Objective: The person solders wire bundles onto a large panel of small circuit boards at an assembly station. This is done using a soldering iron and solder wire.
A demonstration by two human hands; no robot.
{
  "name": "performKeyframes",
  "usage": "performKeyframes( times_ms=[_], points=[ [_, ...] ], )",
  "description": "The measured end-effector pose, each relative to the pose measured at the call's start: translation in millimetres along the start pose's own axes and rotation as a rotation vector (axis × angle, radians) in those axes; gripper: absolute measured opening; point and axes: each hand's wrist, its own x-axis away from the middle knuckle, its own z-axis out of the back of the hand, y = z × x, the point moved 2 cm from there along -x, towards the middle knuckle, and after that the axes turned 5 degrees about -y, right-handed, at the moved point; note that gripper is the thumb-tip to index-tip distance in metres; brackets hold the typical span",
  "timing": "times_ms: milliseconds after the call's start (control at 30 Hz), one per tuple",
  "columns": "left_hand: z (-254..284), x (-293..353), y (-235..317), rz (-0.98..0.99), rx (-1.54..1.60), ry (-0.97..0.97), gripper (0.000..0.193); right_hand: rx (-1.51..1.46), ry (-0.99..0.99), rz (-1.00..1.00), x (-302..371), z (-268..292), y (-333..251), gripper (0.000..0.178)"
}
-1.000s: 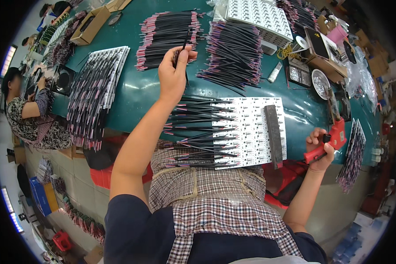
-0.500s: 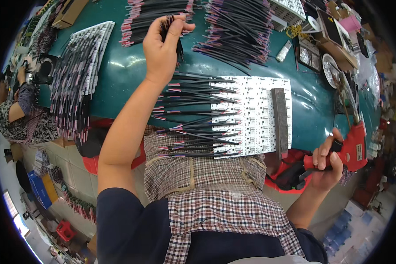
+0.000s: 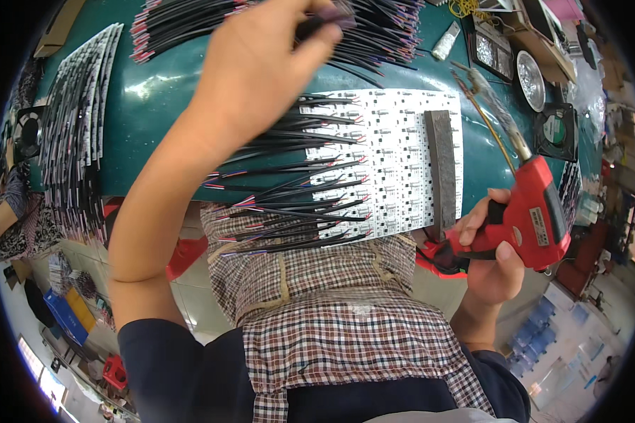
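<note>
Pinches a dark, blurred bundle (image 3: 321, 27) between thumb and curled fingers of the left hand (image 3: 261, 67), near the far left corner of the white circuit-board panel (image 3: 398, 158). Wraps the right hand (image 3: 496, 264) partly round the handle of a red soldering gun (image 3: 536, 215), just right of the panel. Has black wires (image 3: 282, 166) over the panel's left edge, a dark bar (image 3: 441, 166) on its right side, wire heaps (image 3: 183, 29) beyond it on the green table (image 3: 155, 134), and a co-worker (image 3: 8, 217) well left of it. Holds the gun closer to the panel than half a second ago.
</note>
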Motion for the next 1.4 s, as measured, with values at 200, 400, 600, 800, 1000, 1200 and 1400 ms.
performKeyframes(
  times_ms=[200,400,600,800,1000,1200,1400],
  points=[
    [-45.3,12.9,11.4,0.150,-0.162,-0.298,0.018,0.174,0.019,-0.187,5.2,-1.5,15.5,0.062],
    [-61.3,17.6,1.9,0.126,-0.175,-0.237,0.018,0.464,0.086,-0.160,5.4,-5.5,34.7,0.037],
    [-66.5,19.5,-1.6,0.125,-0.159,-0.188,0.018,0.514,0.054,-0.208,-2.7,-10.3,41.8,0.022],
    [-66.7,21.3,-2.7,0.129,-0.180,-0.183,0.019,0.461,0.058,-0.213,-10.5,-12.2,44.5,0.020],
    [-67.1,21.8,-2.6,0.088,-0.189,-0.162,0.018,0.465,0.067,-0.224,-12.6,-12.5,46.4,0.021],
    [-66.8,21.1,-2.8,0.053,-0.200,-0.157,0.015,0.477,0.086,-0.214,-12.1,-12.8,47.6,0.022],
    [-66.9,19.4,-0.2,0.031,-0.207,-0.155,0.016,0.477,0.048,-0.238,-12.9,-11.8,46.8,0.025]
  ],
)
